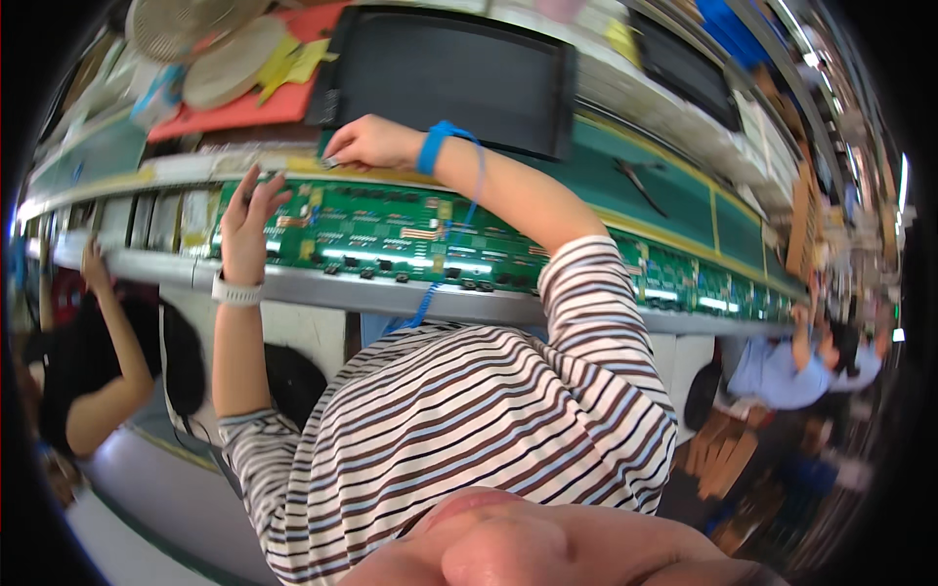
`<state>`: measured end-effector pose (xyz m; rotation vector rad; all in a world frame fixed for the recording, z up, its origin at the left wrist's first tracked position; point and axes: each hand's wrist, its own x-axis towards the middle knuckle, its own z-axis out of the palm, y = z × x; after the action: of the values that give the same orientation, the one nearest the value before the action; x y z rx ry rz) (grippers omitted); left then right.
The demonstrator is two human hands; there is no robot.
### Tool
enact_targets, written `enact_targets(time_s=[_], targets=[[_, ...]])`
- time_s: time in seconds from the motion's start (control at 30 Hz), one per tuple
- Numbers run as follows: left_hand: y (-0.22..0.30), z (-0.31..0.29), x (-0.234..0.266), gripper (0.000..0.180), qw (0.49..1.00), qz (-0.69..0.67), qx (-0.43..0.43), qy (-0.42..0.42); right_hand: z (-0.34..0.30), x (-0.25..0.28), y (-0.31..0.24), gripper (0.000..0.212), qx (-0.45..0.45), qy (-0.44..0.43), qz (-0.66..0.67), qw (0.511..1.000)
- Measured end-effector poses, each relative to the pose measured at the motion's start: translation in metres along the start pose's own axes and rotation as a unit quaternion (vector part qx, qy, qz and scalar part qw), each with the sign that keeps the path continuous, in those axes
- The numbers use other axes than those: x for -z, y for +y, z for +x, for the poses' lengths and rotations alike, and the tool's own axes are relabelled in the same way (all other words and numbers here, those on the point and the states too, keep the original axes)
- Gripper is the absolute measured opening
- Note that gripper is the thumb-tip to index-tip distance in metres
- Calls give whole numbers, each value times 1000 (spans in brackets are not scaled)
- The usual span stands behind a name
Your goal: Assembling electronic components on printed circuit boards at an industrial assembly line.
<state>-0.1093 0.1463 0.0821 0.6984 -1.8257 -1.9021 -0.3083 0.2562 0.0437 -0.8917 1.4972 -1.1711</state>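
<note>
My left hand (249,213) is over the left end of a row of green circuit boards (371,220), its fingers stretched and apart. A white band (237,289) circles that wrist. Just beyond the boards' far edge, my right hand (376,145) is closed in a pinch. A small silvery piece shows at its fingertips, too small to name. Around my right wrist goes a blue strap (430,148), with a thin blue cord hanging across the boards to a coiled part (423,305) at the near rail.
A black tray (445,83) lies beyond my right hand. Pliers (640,186) rest on the green mat (684,210). At the far left are a red sheet (230,119), yellow pieces (293,68) and a fan (186,24). Co-workers sit on both sides; one forearm (122,332) is at left.
</note>
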Motion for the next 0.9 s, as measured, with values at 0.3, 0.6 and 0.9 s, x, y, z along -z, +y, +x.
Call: enact_targets(time_s=[0.3,0.6,0.9], targets=[[-6,1,9,34,1000,2,-8,14,2,-23,-5,22,168,58,-435,883],[-6,-4,9,30,1000,-12,-9,-12,-3,-32,-3,17,196,89,-481,850],[-6,-12,16,30,998,-67,13,9,-11,-42,-4,17,238,70,-482,840]])
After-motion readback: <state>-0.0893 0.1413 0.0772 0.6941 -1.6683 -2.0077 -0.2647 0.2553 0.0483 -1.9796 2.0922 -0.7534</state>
